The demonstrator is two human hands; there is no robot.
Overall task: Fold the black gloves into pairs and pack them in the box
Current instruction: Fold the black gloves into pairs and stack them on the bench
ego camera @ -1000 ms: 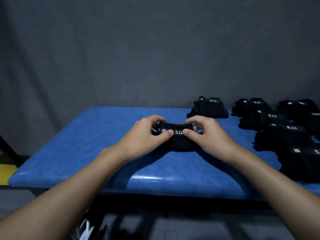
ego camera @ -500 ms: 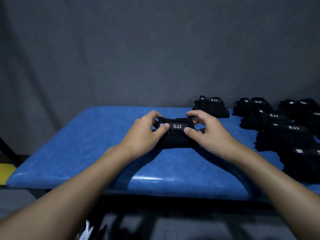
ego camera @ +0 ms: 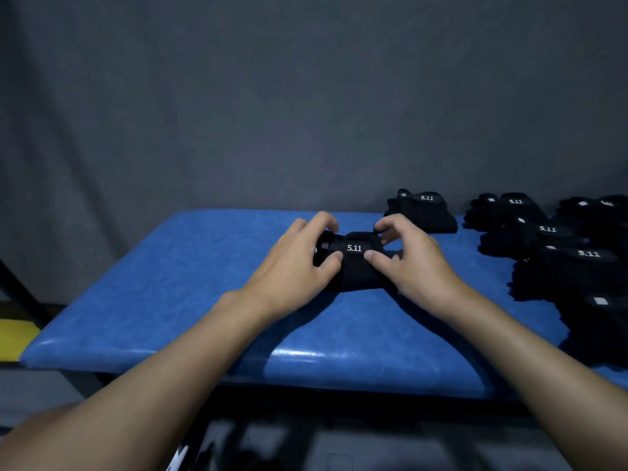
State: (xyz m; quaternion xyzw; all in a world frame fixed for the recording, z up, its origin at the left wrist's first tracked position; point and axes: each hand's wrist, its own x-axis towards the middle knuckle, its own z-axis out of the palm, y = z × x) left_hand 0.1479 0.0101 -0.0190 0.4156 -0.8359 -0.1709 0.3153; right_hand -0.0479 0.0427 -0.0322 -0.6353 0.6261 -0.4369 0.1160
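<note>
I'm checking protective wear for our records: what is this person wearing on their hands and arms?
Nothing visible. The left hand and right hand are bare, without gloves, rings or watch; both forearms are uncovered, no sleeves in view.

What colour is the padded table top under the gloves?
Blue: the table top shows clearly in the head view, its only view.

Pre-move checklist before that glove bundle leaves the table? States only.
1. Left hand grips glove bundle: ok.
2. Right hand grips its other end: ok.
3. Bundle rests on blue table: ok.
4. Fold tucked and holding: cannot tell, fingers cover the ends.
5. Box in view: not ok, none visible.
6. Glove pile at right apart from both hands: ok.
</note>
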